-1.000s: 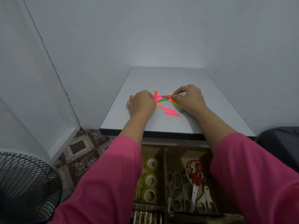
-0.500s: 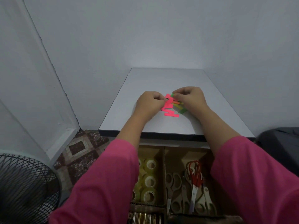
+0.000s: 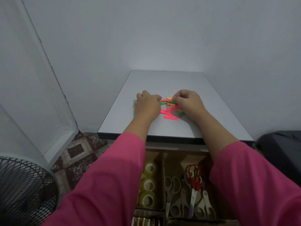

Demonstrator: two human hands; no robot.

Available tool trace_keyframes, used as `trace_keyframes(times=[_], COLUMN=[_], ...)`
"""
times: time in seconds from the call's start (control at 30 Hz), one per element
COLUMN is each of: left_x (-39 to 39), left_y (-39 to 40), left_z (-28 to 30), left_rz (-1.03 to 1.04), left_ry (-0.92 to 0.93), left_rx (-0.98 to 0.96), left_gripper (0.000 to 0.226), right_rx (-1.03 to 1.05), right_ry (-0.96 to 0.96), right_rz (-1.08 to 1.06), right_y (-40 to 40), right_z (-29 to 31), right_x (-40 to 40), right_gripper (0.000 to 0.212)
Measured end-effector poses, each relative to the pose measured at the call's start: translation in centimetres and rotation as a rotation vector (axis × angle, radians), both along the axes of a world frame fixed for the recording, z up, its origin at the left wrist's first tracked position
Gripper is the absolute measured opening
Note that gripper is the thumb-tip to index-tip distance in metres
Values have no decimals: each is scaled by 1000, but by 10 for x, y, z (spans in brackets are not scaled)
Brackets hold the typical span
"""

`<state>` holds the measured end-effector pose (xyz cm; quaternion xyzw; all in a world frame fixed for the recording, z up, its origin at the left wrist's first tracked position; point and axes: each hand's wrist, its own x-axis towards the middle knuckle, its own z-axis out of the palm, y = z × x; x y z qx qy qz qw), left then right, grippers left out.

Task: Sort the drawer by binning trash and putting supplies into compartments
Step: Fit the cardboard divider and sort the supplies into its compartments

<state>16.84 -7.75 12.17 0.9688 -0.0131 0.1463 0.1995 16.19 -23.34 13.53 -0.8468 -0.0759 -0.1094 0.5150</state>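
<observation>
- Since half a second ago the left hand [image 3: 147, 104] has drawn back toward the left, and the coloured paper strips [image 3: 171, 108], then bunched tight between the two hands, now lie a little more spread on the bench [image 3: 162, 82].
- Left grip: fingers are curled, with the fingertips at the end of a pink strip [image 3: 165, 100]. It seems to pinch that strip, though the contact itself is hidden behind the knuckles.
- Right hand [image 3: 189, 101]: thumb and forefinger are closed together at the top of the pile, pinching what looks like an orange or green strip, probably to peel one piece off the heap.
- The strips sit mid-bench, between the hands, likely spread there so they can be gathered into one stack before going to a compartment or the bin.
- Below the bench edge the open drawer [image 3: 163, 160] is already partly sorted: clear tape rolls [image 3: 149, 185] fill the left compartment and scissors [image 3: 192, 193], one pair red-handled, fill the right one.
- Loose, thin paper slides and fans easily, so two hands are needed to square it.
</observation>
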Motion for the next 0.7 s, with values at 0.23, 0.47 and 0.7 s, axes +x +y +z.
trace_keyframes(times=[0.23, 0.47, 0.7], left_x=[1, 3, -2], left_y=[1, 4, 4], left_z=[-1, 0, 3], left_rz=[14, 19, -53], left_ry=[-46, -66, -38], left_rx=[-28, -217, -433], left_gripper=[19, 12, 22], right_rx=[-54, -76, -184], right_ry=[-13, 6, -65], right_rz=[-92, -235, -221], right_y=[0, 1, 1], right_z=[-4, -3, -3], right_x=[8, 10, 6], right_gripper=[13, 16, 22])
